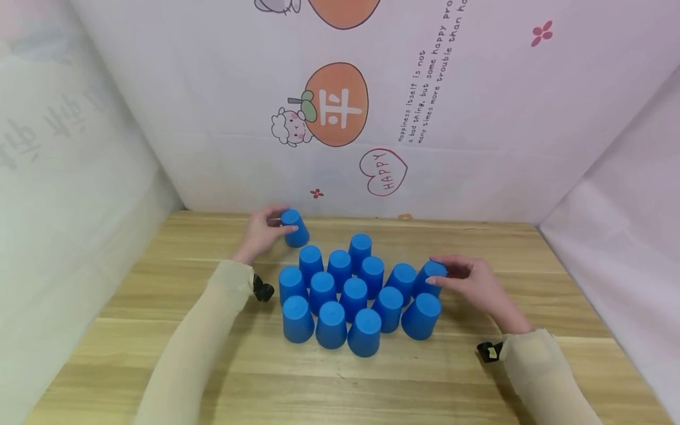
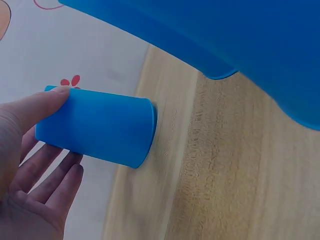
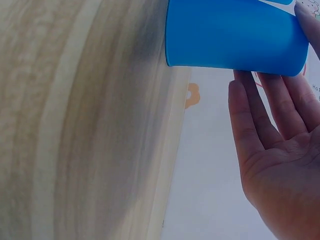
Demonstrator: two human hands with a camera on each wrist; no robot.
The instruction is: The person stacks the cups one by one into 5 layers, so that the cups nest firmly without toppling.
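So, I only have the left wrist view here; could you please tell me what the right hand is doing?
Observer: The right hand holds a blue cup at the right side of the group of cups.
Operator: Thank you; and where is the cup in the left hand relative to the whole group?
Observer: It is apart from the group, beyond its far left side, toward the printed backdrop.
Operator: And which way up are the cups in the group, please?
Observer: They are upside down, with closed ends facing up.

head: high, forward-down | 2 wrists: close, rolled sideways, facing backdrop [image 1: 223, 106] | all 3 share: tabletop [image 1: 297, 389]
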